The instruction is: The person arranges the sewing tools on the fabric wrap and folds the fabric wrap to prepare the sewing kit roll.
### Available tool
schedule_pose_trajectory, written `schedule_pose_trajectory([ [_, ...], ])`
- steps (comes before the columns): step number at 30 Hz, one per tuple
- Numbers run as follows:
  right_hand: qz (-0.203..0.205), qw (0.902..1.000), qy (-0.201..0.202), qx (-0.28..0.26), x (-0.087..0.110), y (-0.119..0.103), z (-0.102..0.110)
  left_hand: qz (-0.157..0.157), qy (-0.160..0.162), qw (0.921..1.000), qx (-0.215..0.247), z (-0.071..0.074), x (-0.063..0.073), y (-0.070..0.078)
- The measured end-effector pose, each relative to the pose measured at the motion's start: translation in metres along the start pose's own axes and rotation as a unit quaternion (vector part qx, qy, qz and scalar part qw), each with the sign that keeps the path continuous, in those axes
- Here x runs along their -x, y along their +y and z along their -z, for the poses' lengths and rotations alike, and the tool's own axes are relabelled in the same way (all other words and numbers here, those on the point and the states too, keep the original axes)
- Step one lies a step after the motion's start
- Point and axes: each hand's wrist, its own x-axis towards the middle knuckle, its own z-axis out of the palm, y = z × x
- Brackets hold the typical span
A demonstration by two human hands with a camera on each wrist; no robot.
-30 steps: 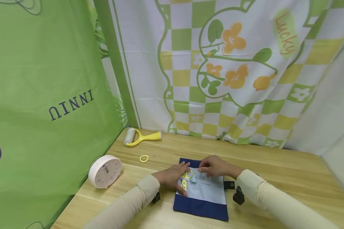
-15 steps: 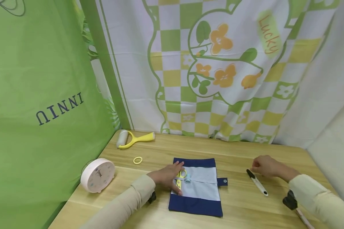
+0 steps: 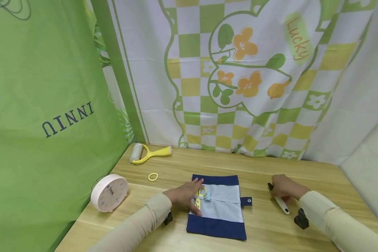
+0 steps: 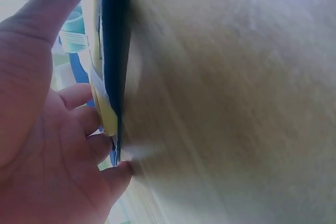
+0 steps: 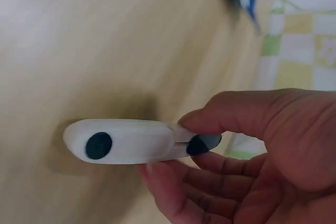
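Observation:
An unfolded navy fabric case point(image 3: 216, 225) with a pale grey lining lies on the table. My left hand point(image 3: 184, 196) rests spread across its left edge, thumb and fingers apart. Next to that hand, yellow-handled scissors point(image 3: 202, 191) sit under a band on the lining, beside a small light-blue spool point(image 3: 208, 198). The left wrist view shows the spool point(image 4: 74, 34) close past my thumb. Right of the case, my right hand point(image 3: 285, 187) pinches a slim white tool point(image 3: 282, 205) with a black end and dark round spot. In the right wrist view, thumb and fingers bracket this white tool point(image 5: 128, 140).
A yellow lint roller point(image 3: 157, 152) lies at the back left, with a yellow ring point(image 3: 152, 177) in front of it. The pink clock point(image 3: 109, 193) stands near the left edge. A snap tab point(image 3: 246, 201) sticks out from the case's right side. Curtains border the table.
My right hand has left the case, moved right to the white tool on the table, and now pinches it. My left hand has stayed on the case's left edge.

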Motion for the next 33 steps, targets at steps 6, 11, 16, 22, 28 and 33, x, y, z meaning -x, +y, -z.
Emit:
schedule_pose_trajectory([
  [6, 0.048, 0.9983, 0.006, -0.033, -0.025, -0.062, 0.015, -0.005, 0.002, 1.0, -0.008, -0.002, 0.0, -0.002],
  [11, 0.095, 0.9919, 0.046, -0.07, -0.048, -0.122, 0.004, -0.006, 0.001, 1.0, -0.005, 0.0, -0.001, -0.002],
  [16, 0.133, 0.9797, 0.095, -0.116, -0.066, -0.163, -0.019, 0.002, -0.004, 1.0, -0.005, -0.001, -0.001, -0.002],
  [22, 0.134, 0.98, 0.133, -0.062, -0.078, -0.174, -0.039, -0.01, 0.004, 0.9999, 0.003, -0.004, -0.004, -0.004],
  [28, 0.104, 0.9874, 0.098, -0.067, -0.086, -0.169, -0.042, 0.0, 0.004, 0.9999, 0.012, -0.005, -0.007, -0.009],
  [33, 0.095, 0.9885, 0.092, -0.074, -0.087, -0.166, -0.043, -0.006, 0.006, 0.9999, 0.011, -0.007, -0.004, -0.009],
])
